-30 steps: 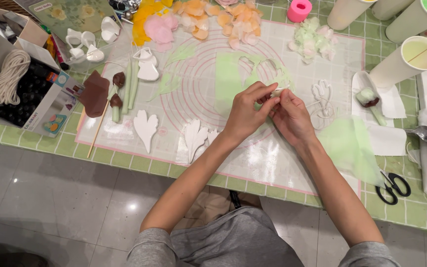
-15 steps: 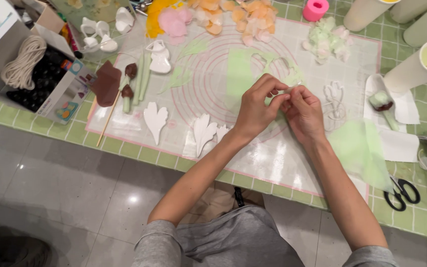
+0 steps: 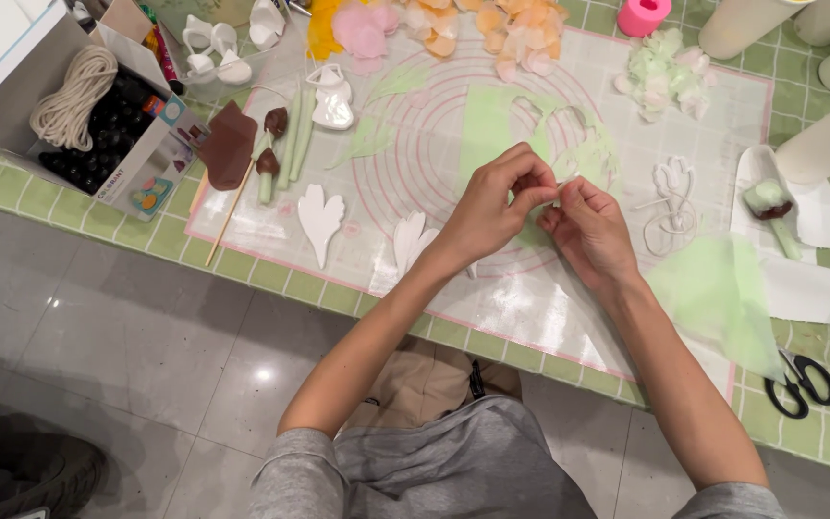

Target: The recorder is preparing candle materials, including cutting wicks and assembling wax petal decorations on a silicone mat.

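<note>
From the head camera, both hands met over the mat, just above its ring pattern. The left hand and right hand were pinched together on a small pale green piece, fingertips nearly touching; the piece was mostly hidden, so its shape could not be told. It was held just above the mat, beside the cut green sheet.

As for progress, much seemed done: finished petals in orange and pink lay at the far edge, pale green petals near the pink cup, and green stems with brown tips rested to the left. White cutters lay near the front. The sheet showed cut-outs with plenty left uncut, so more shaping looked to remain.

Both forearms reached forward from the body, wrists bent inward, elbows low. Scissors lay unused at the right.
</note>
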